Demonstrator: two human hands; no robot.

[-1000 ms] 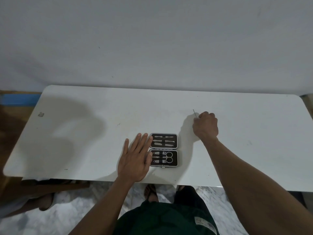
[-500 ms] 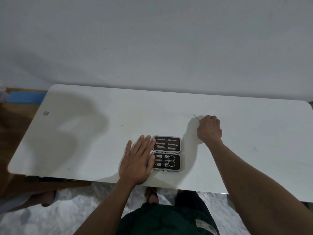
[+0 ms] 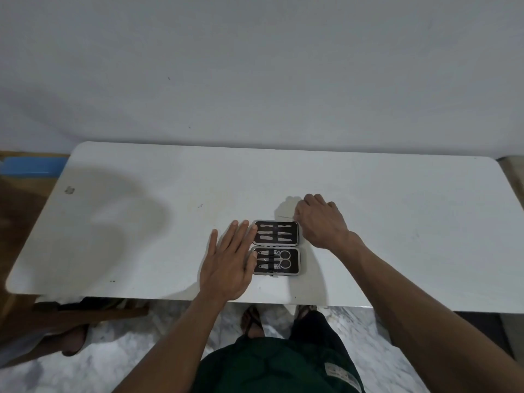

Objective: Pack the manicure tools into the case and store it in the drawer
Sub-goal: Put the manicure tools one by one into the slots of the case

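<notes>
A small manicure case lies open flat on the white table, dark lining up, with several metal tools strapped in both halves, scissors in the near half. My left hand rests flat on the table, fingers spread, touching the case's left edge. My right hand is closed just beyond the case's far right corner, pinching a thin metal tool whose tip pokes out to the left above the case's far edge.
The table stands against a plain white wall. A wooden piece and a blue strip lie off its left end. Below the near edge are marble floor, my feet in sandals and another person's foot.
My right hand has come back toward the case with the thin tool, its tip now pointing left instead of up and away. My left hand stays flat beside the case.
</notes>
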